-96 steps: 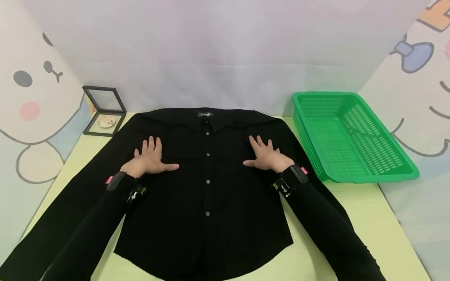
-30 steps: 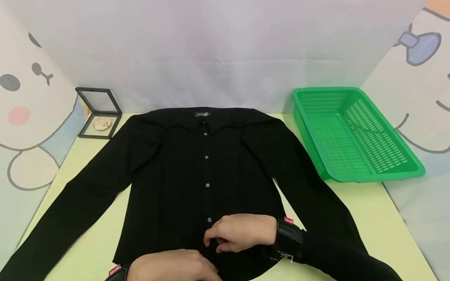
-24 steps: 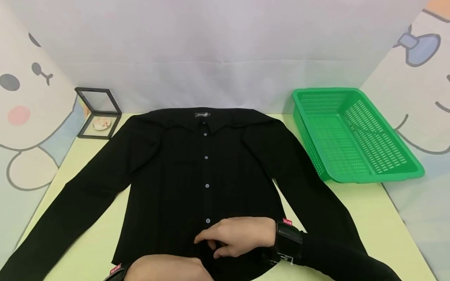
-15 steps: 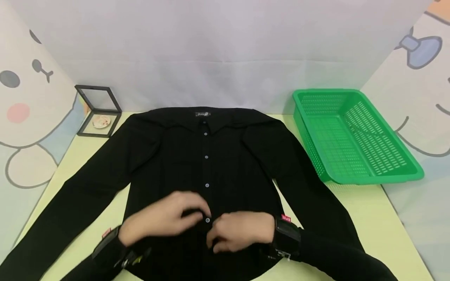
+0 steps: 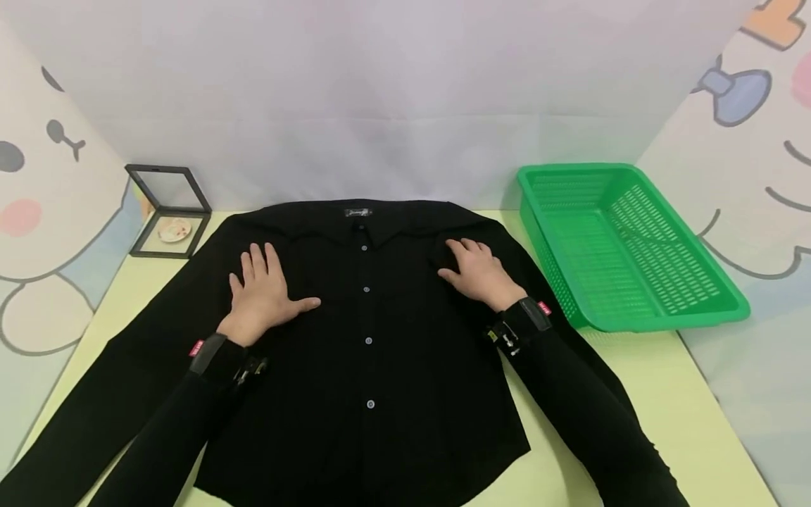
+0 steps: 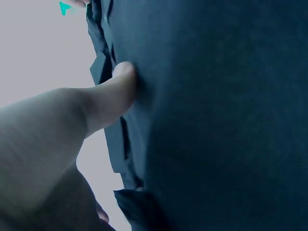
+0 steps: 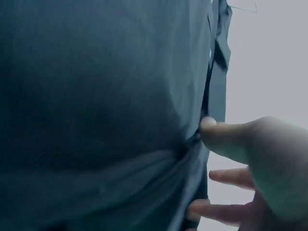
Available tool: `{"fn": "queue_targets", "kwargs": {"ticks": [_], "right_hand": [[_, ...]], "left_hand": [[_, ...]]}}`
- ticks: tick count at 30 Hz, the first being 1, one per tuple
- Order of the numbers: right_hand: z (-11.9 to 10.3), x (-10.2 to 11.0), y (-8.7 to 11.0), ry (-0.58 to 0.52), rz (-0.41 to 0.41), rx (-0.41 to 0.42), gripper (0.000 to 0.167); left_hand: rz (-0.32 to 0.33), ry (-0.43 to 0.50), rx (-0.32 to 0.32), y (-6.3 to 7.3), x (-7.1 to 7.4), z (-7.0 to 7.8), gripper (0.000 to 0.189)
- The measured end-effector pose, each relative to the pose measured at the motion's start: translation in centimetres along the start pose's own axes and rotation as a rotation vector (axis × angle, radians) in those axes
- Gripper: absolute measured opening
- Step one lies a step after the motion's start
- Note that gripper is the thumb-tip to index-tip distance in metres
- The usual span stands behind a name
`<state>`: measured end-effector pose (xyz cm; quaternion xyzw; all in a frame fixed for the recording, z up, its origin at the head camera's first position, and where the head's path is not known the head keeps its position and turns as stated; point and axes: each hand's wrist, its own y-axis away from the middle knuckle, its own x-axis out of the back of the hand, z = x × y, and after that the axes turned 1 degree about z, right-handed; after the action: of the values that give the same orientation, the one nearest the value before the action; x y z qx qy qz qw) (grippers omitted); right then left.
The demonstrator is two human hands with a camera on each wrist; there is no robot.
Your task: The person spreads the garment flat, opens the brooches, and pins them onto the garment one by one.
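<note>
A black long-sleeved button-up shirt (image 5: 329, 380) lies front up on the pale yellow table, collar at the far side and sleeves spread outward. My left hand (image 5: 256, 296) rests on the left chest of the shirt with straight, spread fingers and the thumb pointing inward. In the left wrist view its thumb (image 6: 108, 98) presses the cloth (image 6: 216, 115). On the right chest, my right hand (image 5: 483, 276) touches the shirt with slightly bent fingers, the thumb apart from them. A raised crease runs to that thumb (image 7: 224, 137) in the right wrist view.
A green plastic basket (image 5: 570, 289) stands at the back right, beside the shirt's shoulder. At the back left is an open black-framed display case (image 5: 200, 229) with a small round patterned item (image 5: 174, 229). A white backdrop (image 5: 380, 91) closes off the far edge.
Both hands have moved from the shirt's lower front, near the bottom button, up and apart to the two chest sides. The left fingers have spread out. The shirt stays laid out.
</note>
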<state>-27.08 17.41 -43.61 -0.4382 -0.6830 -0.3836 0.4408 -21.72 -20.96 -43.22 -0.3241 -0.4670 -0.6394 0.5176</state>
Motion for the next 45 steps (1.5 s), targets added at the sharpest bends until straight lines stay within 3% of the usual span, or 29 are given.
{"fn": "queue_targets", "kwargs": {"ticks": [4,7,9,12,14,15,17,21,23,25,29,31,33,35,38,42,45], "right_hand": [[1.6,0.1,-0.1,-0.056,-0.169,-0.149,0.075],[1.8,0.4,0.0,-0.085,-0.111,-0.150,0.070],[1.8,0.8,-0.3,-0.132,0.006,-0.110,0.062],[1.7,1.1,-1.1,-0.167,0.191,-0.034,0.053],[1.8,1.3,-2.0,-0.129,0.232,0.000,0.056],[1.8,1.2,-2.5,-0.086,0.220,0.009,0.059],[1.8,1.2,-3.5,-0.025,0.111,0.029,0.065],[1.7,1.1,-4.8,0.009,-0.174,0.023,0.067],[1.6,1.3,-4.9,0.003,-0.239,0.002,0.068],[1.7,1.5,-4.7,0.001,-0.217,-0.007,0.070],[1.6,1.6,-4.3,-0.002,-0.131,0.043,0.068],[1.4,1.5,-4.3,-0.006,-0.148,0.062,0.065],[1.1,1.3,-4.5,-0.003,-0.188,0.071,0.063],[0.7,1.1,-4.8,0.007,-0.228,0.065,0.063],[0.5,0.9,-5.0,0.029,-0.229,0.058,0.063],[0.5,0.8,-3.9,0.033,-0.191,0.055,0.064],[0.5,0.8,-1.9,0.032,-0.191,0.052,0.067]], "left_hand": [[-0.144,-0.002,0.001,-0.9,0.2,-0.5,0.123],[-0.186,-0.003,-0.035,-1.3,1.0,-0.8,0.115],[-0.119,0.034,-0.054,-1.3,1.7,-0.9,0.103],[0.084,0.097,-0.100,-1.6,2.8,-1.0,0.080],[0.188,0.111,-0.131,-2.3,3.2,-1.2,0.070],[0.201,0.104,-0.143,-2.8,3.3,-1.4,0.069],[0.119,0.075,-0.147,-4.0,3.4,-1.9,0.073],[-0.199,0.023,-0.076,-5.7,3.3,-2.8,0.081],[-0.279,0.020,-0.050,-6.1,3.3,-2.9,0.082],[-0.246,0.019,-0.054,-6.1,3.4,-2.9,0.077],[-0.025,0.035,-0.092,-5.9,3.2,-2.5,0.061],[0.031,0.042,-0.107,-5.9,3.0,-2.4,0.062],[-0.017,0.037,-0.104,-5.9,2.9,-2.6,0.068],[-0.113,0.024,-0.093,-6.1,2.8,-2.9,0.074],[-0.222,0.007,-0.088,-6.3,2.8,-3.2,0.075],[-0.197,0.033,-0.108,-5.6,2.7,-3.1,0.079],[-0.181,0.017,-0.087,-3.8,2.4,-3.3,0.089]]}}
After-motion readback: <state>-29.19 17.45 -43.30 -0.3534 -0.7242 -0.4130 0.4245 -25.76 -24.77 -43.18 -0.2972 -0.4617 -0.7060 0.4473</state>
